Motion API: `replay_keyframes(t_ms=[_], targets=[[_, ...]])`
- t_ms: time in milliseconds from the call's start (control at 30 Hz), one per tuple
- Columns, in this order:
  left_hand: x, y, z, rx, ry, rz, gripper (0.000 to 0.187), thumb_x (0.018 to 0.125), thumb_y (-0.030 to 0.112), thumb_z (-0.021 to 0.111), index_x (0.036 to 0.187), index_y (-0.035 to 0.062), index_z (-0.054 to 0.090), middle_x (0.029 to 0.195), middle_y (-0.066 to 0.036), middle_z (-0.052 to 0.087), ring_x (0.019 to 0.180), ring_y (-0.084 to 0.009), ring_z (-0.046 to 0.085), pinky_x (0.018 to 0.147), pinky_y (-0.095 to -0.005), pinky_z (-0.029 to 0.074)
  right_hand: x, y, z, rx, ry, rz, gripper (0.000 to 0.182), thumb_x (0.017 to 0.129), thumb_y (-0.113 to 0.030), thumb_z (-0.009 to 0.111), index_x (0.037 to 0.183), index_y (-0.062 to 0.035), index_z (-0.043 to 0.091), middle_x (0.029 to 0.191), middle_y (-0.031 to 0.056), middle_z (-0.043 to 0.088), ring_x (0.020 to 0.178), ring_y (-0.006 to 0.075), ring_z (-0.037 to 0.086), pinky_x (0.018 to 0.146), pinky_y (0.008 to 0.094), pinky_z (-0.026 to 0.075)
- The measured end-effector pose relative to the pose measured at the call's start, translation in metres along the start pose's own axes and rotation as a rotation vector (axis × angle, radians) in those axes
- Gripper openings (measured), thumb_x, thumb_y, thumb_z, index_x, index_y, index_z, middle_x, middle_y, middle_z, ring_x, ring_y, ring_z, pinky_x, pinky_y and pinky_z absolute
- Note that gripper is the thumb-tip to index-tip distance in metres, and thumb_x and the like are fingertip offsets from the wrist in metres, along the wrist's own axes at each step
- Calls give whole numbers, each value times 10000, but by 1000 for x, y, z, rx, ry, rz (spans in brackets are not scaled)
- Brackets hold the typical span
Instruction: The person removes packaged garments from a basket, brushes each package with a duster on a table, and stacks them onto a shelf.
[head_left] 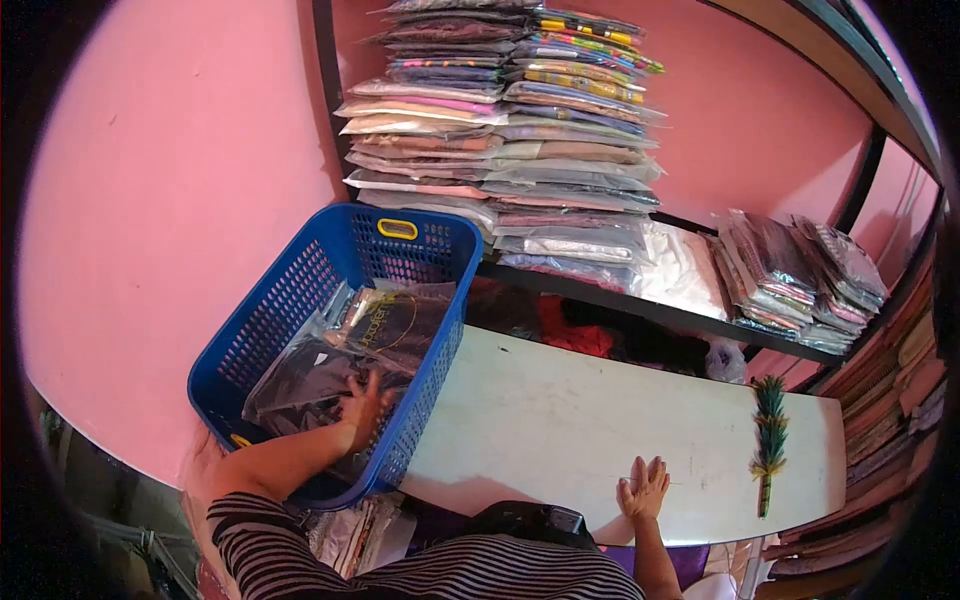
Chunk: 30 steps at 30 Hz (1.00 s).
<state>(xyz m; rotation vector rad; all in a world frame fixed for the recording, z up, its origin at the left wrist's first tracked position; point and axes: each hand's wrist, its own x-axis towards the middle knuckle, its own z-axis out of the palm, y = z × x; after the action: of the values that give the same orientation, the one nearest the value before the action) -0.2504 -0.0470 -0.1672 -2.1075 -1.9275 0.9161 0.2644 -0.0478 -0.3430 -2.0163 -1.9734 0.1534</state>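
My left hand reaches into a blue plastic laundry basket with its fingers spread. It rests on a dark folded garment in a clear plastic bag. Beside that garment in the basket lies another dark bagged item with gold lettering. On the white tabletop to the right, my right hand lies flat with its fingers apart, holding nothing. The basket tilts in view at the table's left end.
Tall stacks of bagged garments fill the shelf behind the table. Shorter stacks stand farther right. A green tinsel-like stick lies at the table's right end. Folded fabrics line the right side, and a pink wall is at left.
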Motion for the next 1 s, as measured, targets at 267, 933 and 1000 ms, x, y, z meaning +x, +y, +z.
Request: replay_keyframes(t_ms=[267,933,1000], targets=[[-9,-49,-45,-481,227,-323,722,612,63,631,1230,-19,267,804,-207,594,724,-326,603,626,-397,489,0,0,-6,3,-6,11,634,725,-498,464,1261,-169,376,1334,234,211,1241,379,185,1006,505,116],[-111,-84,-266,-798,1518,-527,218,758,-38,476,926,-1,610,707,-145,604,632,-180,582,585,-254,419,19,-1,7,262,-158,167,763,728,-520,508,1305,-84,265,1339,254,179,1253,402,126,1007,514,80],[-124,-38,-311,-722,1691,-321,233,729,-78,480,908,-8,613,701,-110,609,625,-185,577,585,-231,422,48,-14,9,617,-87,-63,791,750,-514,509,1318,-52,208,1328,241,212,1247,392,159,1003,498,138]])
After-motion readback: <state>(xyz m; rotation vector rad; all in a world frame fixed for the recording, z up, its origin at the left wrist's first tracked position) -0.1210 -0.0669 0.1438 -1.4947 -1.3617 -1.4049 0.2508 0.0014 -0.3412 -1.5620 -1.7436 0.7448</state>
